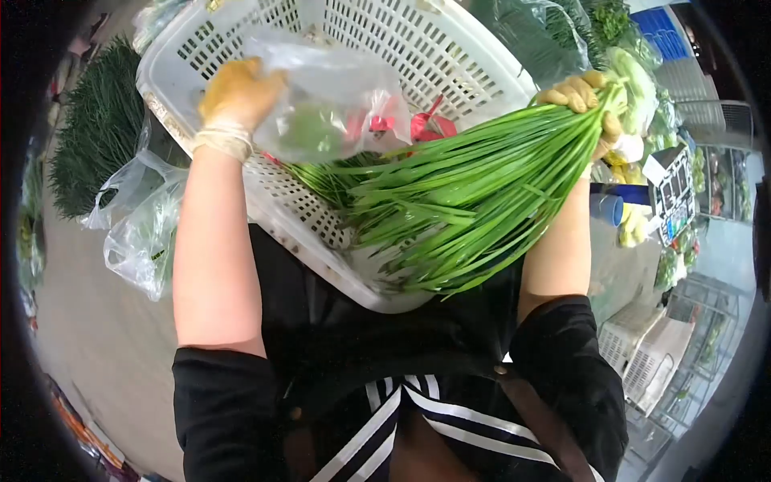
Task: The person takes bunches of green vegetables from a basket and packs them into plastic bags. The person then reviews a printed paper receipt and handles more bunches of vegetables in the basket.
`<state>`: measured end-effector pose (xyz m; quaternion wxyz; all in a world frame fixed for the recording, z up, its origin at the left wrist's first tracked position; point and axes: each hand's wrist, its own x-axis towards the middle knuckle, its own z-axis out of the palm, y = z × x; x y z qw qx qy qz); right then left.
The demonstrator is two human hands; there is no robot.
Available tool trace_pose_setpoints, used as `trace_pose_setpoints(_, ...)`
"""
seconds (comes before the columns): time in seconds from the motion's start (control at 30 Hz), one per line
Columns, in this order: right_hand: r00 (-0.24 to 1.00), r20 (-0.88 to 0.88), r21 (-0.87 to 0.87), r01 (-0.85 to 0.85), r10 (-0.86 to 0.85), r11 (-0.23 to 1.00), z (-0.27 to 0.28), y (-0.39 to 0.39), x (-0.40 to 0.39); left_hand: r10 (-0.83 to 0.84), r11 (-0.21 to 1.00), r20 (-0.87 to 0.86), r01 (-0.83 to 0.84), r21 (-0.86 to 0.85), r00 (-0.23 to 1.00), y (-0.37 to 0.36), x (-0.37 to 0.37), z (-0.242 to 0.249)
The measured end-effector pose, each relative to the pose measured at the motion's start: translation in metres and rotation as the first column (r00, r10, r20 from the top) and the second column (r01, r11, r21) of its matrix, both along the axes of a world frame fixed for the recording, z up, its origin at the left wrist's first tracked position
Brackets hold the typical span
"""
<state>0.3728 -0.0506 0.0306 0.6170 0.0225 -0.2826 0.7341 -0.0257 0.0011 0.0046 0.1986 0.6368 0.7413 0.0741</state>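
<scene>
My right hand (585,100), in a tan glove, grips a bunch of long green chives (474,185) near its pale stem ends. The leaves fan out to the left and down over the near side of a white plastic crate (377,301). My left hand (241,95), gloved as well, is closed on the left edge of a clear plastic bag (329,88) held over the crate. Through the bag show blurred green and red patches. Under it, more thin green stalks (325,181) and a red item (434,124) lie in the crate.
On the left stands a dark green bundle of needle-like leaves (100,132), with a crumpled clear bag (148,225) beside it. Leafy vegetables (638,88) and a blue container (606,209) are at the right. Farther off on the right is another white crate (642,353).
</scene>
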Motion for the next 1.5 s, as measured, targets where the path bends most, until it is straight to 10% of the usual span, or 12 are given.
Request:
trace_pose_setpoints(0.13,0.987,-0.052,0.025,-0.151,0.152,0.988,-0.009,0.001,-0.024,-0.146,0.862,0.648,0.417,-0.288,0.748,-0.032,0.049,-0.009)
trace_pose_setpoints(0.23,0.963,-0.084,-0.075,-0.263,0.257,0.962,-0.016,0.001,-0.05,0.204,0.798,0.972,0.556,-0.234,0.116,-0.064,0.1,-0.008)
trace_pose_setpoints(0.3,0.971,-0.07,-0.124,-0.238,0.231,0.963,-0.019,-0.001,-0.064,0.568,0.695,0.763,0.677,-0.243,-0.309,-0.076,0.133,-0.023)
trace_pose_setpoints(0.47,0.854,0.443,-0.55,0.02,0.272,0.835,-0.011,0.004,-0.088,0.511,0.769,0.802,0.582,-0.265,-0.31,-0.115,0.131,-0.01)
trace_pose_setpoints(0.6,0.864,0.499,-0.349,0.127,0.07,0.929,-0.004,-0.011,-0.101,0.543,0.765,0.802,0.542,-0.349,-0.25,-0.087,0.118,-0.026)
trace_pose_setpoints(0.7,0.555,0.82,-0.076,0.35,-0.141,0.933,-0.017,-0.013,-0.107,0.545,0.778,0.806,0.498,-0.382,-0.232,-0.076,0.114,-0.035)
trace_pose_setpoints(0.9,0.913,0.364,-0.502,0.025,0.185,0.864,-0.009,0.001,-0.074,0.539,0.786,0.67,0.591,-0.181,-0.511,-0.054,0.091,-0.049)
trace_pose_setpoints(1.17,0.949,0.261,-0.438,-0.045,0.175,0.898,-0.019,-0.001,-0.07,0.549,0.788,0.686,0.568,-0.236,-0.477,-0.059,0.095,-0.036)
trace_pose_setpoints(1.3,0.905,0.422,-0.372,0.113,0.059,0.921,-0.021,-0.002,-0.082,0.272,0.89,0.962,0.377,-0.258,0.016,-0.068,0.132,-0.01)
trace_pose_setpoints(1.37,0.79,0.61,-0.291,0.291,-0.057,0.911,-0.026,-0.003,-0.098,-0.232,0.952,0.807,0.297,0.074,0.543,-0.077,0.152,-0.039)
trace_pose_setpoints(1.43,0.61,0.768,-0.135,0.448,-0.192,0.884,-0.039,-0.002,-0.112,-0.238,0.97,0.757,0.195,0.148,0.609,-0.089,0.163,-0.043)
trace_pose_setpoints(1.5,0.726,0.687,-0.328,0.341,-0.026,0.881,-0.038,-0.002,-0.105,-0.215,0.977,0.796,0.135,0.167,0.565,-0.093,0.165,-0.04)
